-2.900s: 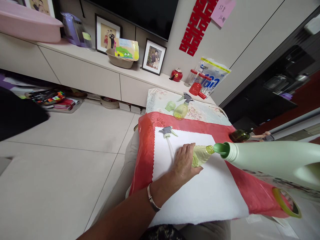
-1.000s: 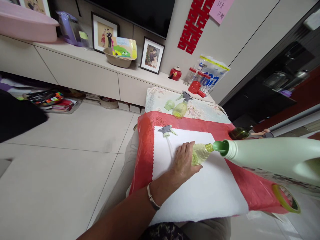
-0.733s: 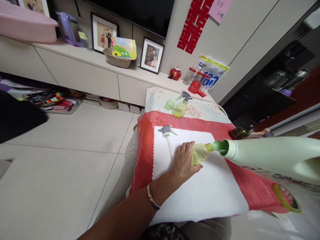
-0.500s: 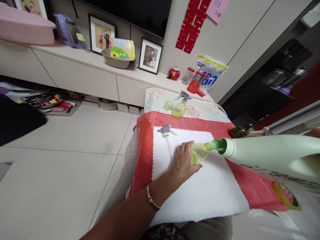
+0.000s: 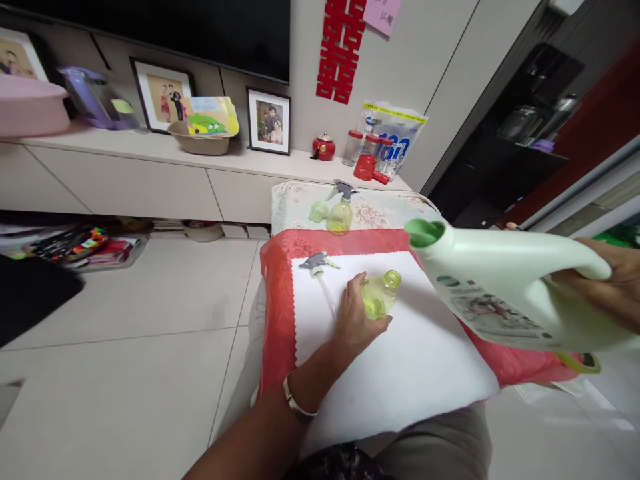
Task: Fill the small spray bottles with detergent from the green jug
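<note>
Head cam: left hand (image 5: 361, 310) is curled round the open bottle (image 5: 381, 291), over the white sheet (image 5: 415, 373). Right hand (image 5: 617, 280) grips the jug (image 5: 510, 287), its spout (image 5: 425, 233) right of the open bottle and apart from it. Looks partway done to me: some liquid (image 5: 374, 309) is in, but the sprayer head (image 5: 315, 263) lies off, left of the open bottle. Spray bottle (image 5: 340, 218) beyond it already wears its top.

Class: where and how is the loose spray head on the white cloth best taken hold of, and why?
Probably by the grey body of the spray head, from above: it lies exposed on the white cloth, and that part looks thickest. The pale trigger juts out sideways and the thin tube trails toward the left hand, so both seem poorer holds.
</note>
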A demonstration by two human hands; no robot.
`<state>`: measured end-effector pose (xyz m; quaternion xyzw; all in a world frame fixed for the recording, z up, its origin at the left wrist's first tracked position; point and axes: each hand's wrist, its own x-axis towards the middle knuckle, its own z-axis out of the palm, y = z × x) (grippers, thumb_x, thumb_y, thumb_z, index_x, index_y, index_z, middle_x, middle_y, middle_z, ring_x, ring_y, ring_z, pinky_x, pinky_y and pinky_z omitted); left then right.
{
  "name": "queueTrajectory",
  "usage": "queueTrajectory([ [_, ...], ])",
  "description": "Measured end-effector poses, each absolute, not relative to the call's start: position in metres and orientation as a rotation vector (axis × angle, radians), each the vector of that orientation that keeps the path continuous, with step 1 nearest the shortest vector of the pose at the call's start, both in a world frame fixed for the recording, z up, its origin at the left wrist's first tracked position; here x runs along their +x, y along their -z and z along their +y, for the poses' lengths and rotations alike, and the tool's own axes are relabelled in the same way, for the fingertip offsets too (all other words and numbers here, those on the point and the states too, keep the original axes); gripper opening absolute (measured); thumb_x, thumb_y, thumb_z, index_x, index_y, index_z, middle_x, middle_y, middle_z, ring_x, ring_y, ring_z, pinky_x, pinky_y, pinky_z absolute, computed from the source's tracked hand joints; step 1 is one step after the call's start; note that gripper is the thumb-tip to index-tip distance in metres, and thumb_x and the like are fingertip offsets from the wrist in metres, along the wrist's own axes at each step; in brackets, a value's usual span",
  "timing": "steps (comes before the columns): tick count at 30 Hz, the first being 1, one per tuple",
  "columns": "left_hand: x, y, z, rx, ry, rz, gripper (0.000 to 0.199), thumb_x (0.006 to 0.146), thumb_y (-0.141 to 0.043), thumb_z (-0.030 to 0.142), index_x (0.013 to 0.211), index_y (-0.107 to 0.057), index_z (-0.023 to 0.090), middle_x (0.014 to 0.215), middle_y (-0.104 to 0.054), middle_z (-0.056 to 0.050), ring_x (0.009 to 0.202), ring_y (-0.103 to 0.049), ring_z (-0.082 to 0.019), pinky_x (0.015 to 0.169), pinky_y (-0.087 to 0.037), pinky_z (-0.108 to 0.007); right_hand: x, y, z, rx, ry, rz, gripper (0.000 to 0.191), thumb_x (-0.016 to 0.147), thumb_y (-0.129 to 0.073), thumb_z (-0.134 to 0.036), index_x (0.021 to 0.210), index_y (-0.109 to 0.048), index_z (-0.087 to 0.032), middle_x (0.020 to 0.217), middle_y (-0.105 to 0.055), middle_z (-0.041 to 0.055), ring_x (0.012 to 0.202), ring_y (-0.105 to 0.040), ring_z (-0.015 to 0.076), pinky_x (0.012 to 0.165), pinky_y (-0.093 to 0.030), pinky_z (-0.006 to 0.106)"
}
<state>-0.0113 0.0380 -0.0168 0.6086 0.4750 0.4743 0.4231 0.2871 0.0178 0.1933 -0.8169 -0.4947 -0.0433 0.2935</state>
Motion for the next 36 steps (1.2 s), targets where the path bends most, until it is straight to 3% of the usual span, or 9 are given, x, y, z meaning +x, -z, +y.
queueTrajectory([
  [2,-0.011,0.017,0.038,1.516,-1.181,1.171,0.089,0.058,-0.079,0.013,0.133,-0.032,0.021,0.133,-0.051,-0.014,0.127,-0.05,-0.033,0.109,-0.04,-0.051,0.268,-0.185,0.012,-2.27,-0.005,-1.132,0.038,0.064,-0.08,0.002,0.094,-0.077,-0.02,0.072,-0.063,-0.003,0.061,-0.054,0.0076,0.067,-0.034,0.025],
  [9,-0.011,0.015,0.038,1.476,-1.126,1.165,0.086,0.058,-0.078,0.013,0.132,-0.034,0.019,0.133,-0.05,-0.015,0.129,-0.048,-0.032,0.11,-0.039,-0.05,0.253,-0.136,0.031,-1.978,-0.124,-0.863,0.025,0.072,-0.074,-0.004,0.096,-0.072,-0.01,0.069,-0.058,-0.0011,0.054,-0.045,0.0057,0.053,-0.031,0.018],
  [12,-0.011,0.015,0.038,1.418,-1.137,1.188,0.094,0.058,-0.08,0.02,0.137,-0.03,0.018,0.14,-0.046,-0.017,0.134,-0.045,-0.035,0.112,-0.038,-0.051,0.251,-0.108,0.048,-1.849,-0.202,-0.825,0.022,0.076,-0.07,-0.004,0.097,-0.069,-0.009,0.074,-0.058,-0.0004,0.057,-0.047,0.0053,0.052,-0.035,0.014],
  [16,-0.013,0.021,0.037,1.443,-1.252,1.174,0.086,0.068,-0.074,0.034,0.14,-0.029,0.018,0.147,-0.042,-0.019,0.141,-0.038,-0.036,0.115,-0.033,-0.054,0.239,-0.068,0.066,-1.737,-0.239,-0.825,0.018,0.08,-0.071,-0.014,0.095,-0.063,-0.006,0.073,-0.055,-0.0018,0.057,-0.046,0.0032,0.053,-0.037,0.011],
  [21,-0.018,0.026,0.032,1.525,-1.424,1.074,0.066,0.089,-0.051,0.049,0.144,-0.029,0.018,0.15,-0.039,-0.018,0.143,-0.036,-0.033,0.117,-0.03,-0.054,0.232,-0.027,0.081,-1.661,-0.251,-0.815,0.042,0.062,-0.071,-0.04,0.089,-0.065,-0.007,0.07,-0.056,0.0016,0.059,-0.047,0.0086,0.05,-0.036,0.016],
  [26,-0.021,0.015,0.025,1.563,-1.516,1.074,0.049,0.097,-0.042,0.046,0.138,-0.038,0.021,0.142,-0.045,-0.015,0.136,-0.042,-0.029,0.115,-0.034,-0.051,0.237,-0.013,0.082,-1.7,-0.33,-0.811,0.061,0.049,-0.066,-0.055,0.088,-0.067,-0.008,0.071,-0.058,0.005,0.061,-0.048,0.0133,0.05,-0.037,0.02],
  [31,-0.022,0.011,0.029,1.575,-1.681,1.129,0.031,0.099,-0.038,0.033,0.127,-0.049,0.024,0.128,-0.052,-0.011,0.123,-0.051,-0.025,0.107,-0.043,-0.048,0.241,-0.018,0.07,-1.776,-0.437,-0.859,0.069,0.043,-0.068,-0.06,0.092,-0.07,-0.011,0.078,-0.062,0.0068,0.071,-0.054,0.0199,0.053,-0.038,0.023],
  [36,-0.025,0.005,0.039,1.45,-1.744,1.281,0.028,0.093,-0.05,0.025,0.121,-0.052,0.024,0.122,-0.056,-0.009,0.115,-0.056,-0.023,0.102,-0.046,-0.045,0.252,-0.022,0.055,-1.796,-0.622,-0.939,0.081,0.036,-0.072,-0.067,0.101,-0.071,-0.018,0.092,-0.066,0.0046,0.083,-0.06,0.0254,0.059,-0.046,0.026],
])
